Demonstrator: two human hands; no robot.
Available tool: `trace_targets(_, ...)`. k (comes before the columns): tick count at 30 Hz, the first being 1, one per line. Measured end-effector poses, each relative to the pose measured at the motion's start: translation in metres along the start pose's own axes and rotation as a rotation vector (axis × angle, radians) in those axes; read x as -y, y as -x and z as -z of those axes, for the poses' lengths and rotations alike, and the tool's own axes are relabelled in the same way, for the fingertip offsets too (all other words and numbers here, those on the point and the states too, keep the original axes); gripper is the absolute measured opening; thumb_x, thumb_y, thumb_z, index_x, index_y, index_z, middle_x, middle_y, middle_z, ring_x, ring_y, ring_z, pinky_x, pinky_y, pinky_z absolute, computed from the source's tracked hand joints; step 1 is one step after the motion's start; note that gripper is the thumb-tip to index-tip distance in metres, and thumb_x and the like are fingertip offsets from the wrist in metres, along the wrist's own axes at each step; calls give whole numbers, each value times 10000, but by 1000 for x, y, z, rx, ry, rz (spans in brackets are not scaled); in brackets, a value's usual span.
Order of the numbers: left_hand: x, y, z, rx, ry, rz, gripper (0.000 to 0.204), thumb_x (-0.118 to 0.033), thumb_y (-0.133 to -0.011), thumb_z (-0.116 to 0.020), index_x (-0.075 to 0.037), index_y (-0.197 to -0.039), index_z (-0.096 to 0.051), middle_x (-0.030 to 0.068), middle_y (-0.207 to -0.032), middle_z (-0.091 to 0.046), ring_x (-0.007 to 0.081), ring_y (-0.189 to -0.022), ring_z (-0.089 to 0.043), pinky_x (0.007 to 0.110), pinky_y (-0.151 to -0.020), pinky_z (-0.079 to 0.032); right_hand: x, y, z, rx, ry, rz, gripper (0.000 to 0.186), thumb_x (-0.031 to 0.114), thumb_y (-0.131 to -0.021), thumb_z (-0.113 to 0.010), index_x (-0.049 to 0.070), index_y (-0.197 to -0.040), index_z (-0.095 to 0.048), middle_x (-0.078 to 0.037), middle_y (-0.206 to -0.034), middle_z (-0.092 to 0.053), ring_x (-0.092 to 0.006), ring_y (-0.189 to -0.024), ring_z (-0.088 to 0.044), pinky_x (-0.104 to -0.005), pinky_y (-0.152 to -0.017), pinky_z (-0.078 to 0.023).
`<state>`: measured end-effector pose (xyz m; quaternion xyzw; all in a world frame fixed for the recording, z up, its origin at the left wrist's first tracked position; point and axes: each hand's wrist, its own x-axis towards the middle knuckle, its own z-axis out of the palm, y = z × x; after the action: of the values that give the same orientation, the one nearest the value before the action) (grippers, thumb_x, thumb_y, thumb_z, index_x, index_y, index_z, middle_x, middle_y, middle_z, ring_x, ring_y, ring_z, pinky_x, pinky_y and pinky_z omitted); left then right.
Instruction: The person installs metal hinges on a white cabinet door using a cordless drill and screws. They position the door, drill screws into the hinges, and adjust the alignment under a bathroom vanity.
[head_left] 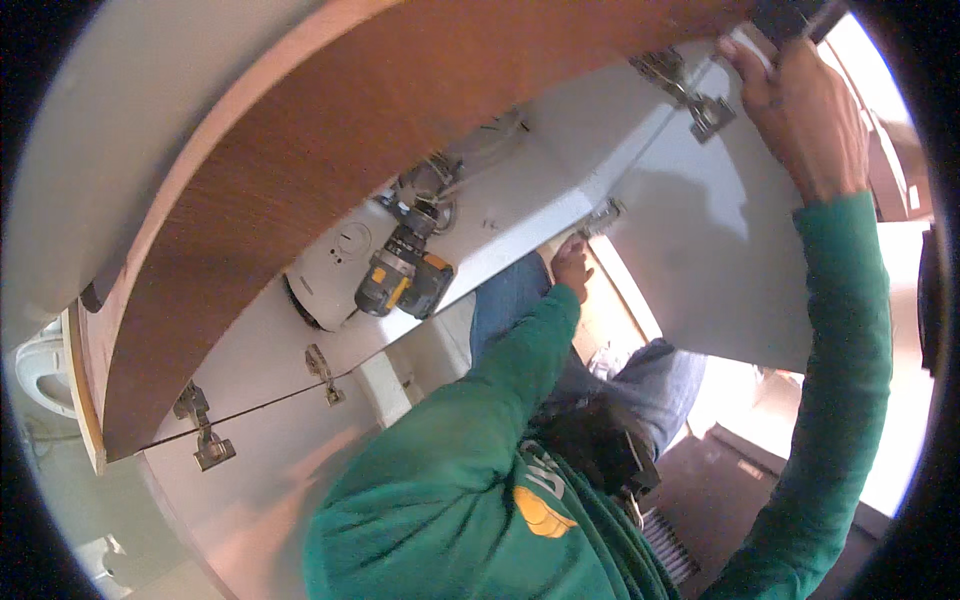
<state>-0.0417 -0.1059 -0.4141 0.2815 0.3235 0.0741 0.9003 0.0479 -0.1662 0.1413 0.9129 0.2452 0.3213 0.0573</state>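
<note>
My right hand point(805, 120) grips the upper edge of a white hinged door panel point(710, 270) at the top right, beside a dark object point(785, 18). My left hand point(570, 265) is closed low by the panel's edge, next to a metal hinge point(600, 218); what its fingers hold is unclear. Another hinge point(700, 105) is near my right thumb. A yellow-and-black cordless drill point(395, 280) lies on a white ledge point(500, 230) left of my left hand, beside a white appliance point(325, 270) and a grey metal tool point(425, 185), partly hidden.
A curved wooden board point(240, 200) arches over the upper left. Two hinges point(210, 450) point(325, 375) sit on the lower-left white panels. My legs point(650, 390) are below the ledge, near a brush point(670, 545) and a white box-like surface point(760, 400). A white fixture point(45, 370) shows at far left.
</note>
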Motion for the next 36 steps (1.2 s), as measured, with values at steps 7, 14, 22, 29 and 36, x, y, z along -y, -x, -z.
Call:
trace_targets(7, -20, -31, -85, -223, 402, 168, 225, -228, -991, -579, -245, -1203, -652, 12, -954, -585, 170, -838, -589, 451, -719, -508, 8, 5, 4, 30, -46, -36, 626, 556, -932, -653, -70, -917, -670, -313, -840, -689, -503, -828, -685, -573, -733, -532)
trace_targets(14, 23, -76, -50, 14, 594, 66, 379, -178, -1015, -467, -235, -1384, -532, 37, -1216, -572, 266, -1080, -562, 564, -890, -466, 24, 0, 6, 33, -106, -7, 643, 568, -909, -689, -73, -945, -663, -317, -833, -692, -493, -839, -700, -568, -726, -540)
trace_targets(22, -16, -67, -71, -81, 635, 242, 317, -234, -999, -563, -186, -1308, -615, 77, -1201, -635, 292, -1082, -636, 590, -960, -481, 28, -3, 30, 141, -129, -157, 622, 543, -879, -733, -71, -974, -722, -297, -937, -726, -464, -920, -722, -528, -805, -569)
trace_targets(29, 15, -62, -107, 41, 758, 320, 302, -370, -1032, -576, -116, -1144, -695, 74, -1032, -744, 274, -943, -711, 535, -839, -581, 10, -1, 42, 311, -97, -274, 554, 514, -882, -746, -27, -1000, -754, -240, -990, -748, -400, -944, -742, -480, -835, -586)
trace_targets(36, 14, -191, 7, 204, 10, -573, 271, -350, -1069, -526, -157, -1202, -662, 73, -1089, -734, 209, -911, -686, 486, -772, -539, 48, -3, 48, 119, -260, -191, 638, 572, -880, -741, -64, -910, -701, -235, -824, -734, -369, -837, -758, -479, -773, -585)
